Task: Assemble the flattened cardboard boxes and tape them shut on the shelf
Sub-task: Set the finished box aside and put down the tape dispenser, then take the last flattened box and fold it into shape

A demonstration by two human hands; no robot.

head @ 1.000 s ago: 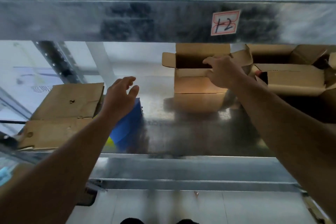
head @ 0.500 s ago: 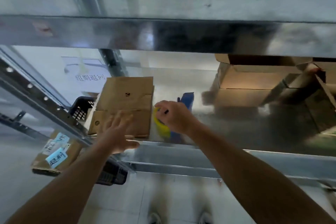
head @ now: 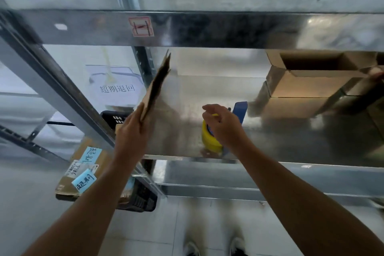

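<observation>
Now my left hand (head: 133,131) grips the flattened brown cardboard box (head: 155,87). Half a second ago it lay flat at the front left corner of the steel shelf (head: 291,141); it is lifted on edge there, ready for unfolding. My right hand (head: 225,129) curls over the yellow tape roll in its blue dispenser (head: 209,141) by the front edge; whether it grips, I cannot tell.

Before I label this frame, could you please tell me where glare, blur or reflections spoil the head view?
Head view: the shiny shelf throws glare and mirrors the open box; the flattened cardboard in the left hand is smeared by motion; the far right edge is blurred; the red-bordered label on the upper beam is too soft to read.
</observation>
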